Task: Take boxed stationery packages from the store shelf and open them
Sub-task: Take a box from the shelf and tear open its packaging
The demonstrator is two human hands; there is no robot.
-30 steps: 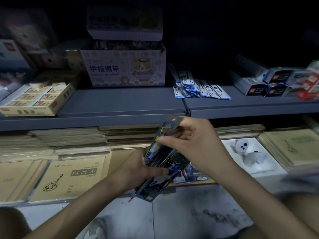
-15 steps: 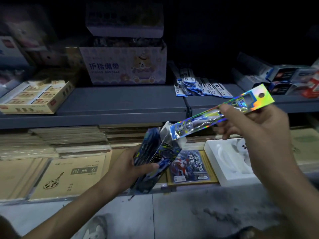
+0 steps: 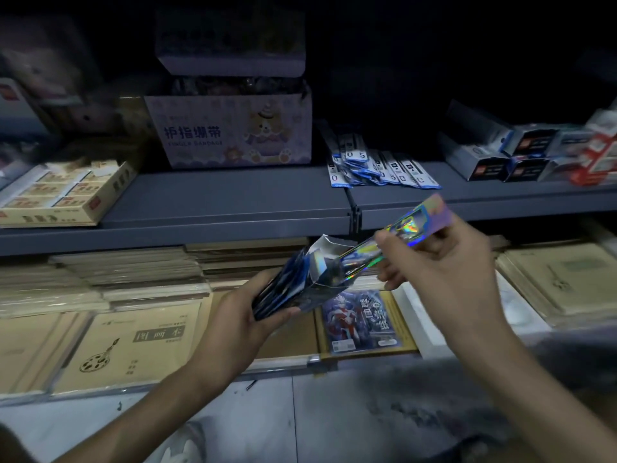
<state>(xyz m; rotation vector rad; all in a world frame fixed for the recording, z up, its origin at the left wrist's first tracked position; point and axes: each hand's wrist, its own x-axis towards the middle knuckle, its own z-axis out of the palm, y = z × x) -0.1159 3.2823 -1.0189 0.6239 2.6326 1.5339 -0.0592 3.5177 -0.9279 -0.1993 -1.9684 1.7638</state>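
one boxed package, a dark blue carton (image 3: 287,289), lies tilted in the left hand (image 3: 240,325), whose fingers and thumb curl round its lower half. it hangs in the air in front of the lower shelf's stacks. the carton's top flap (image 3: 325,248) stands open, pale on the inside. a long holographic packet (image 3: 410,225) slants up to the right from the carton's mouth. the right hand (image 3: 447,265) pinches it near the upper end between thumb and fingers. blur hides whether the packet's lower tip is inside the mouth or just clear of it.

as i judge it, the draw goes best in line with the carton's length, so the packet does not snag the flap. the left hand should keep its grip low and leave the mouth unsqueezed. tipping the carton further could spill whatever else is inside.

behind the hands runs a grey shelf (image 3: 233,208) with a finger bandage box (image 3: 230,132) and blue sachets (image 3: 377,168). tan notebooks (image 3: 133,345) lie below.
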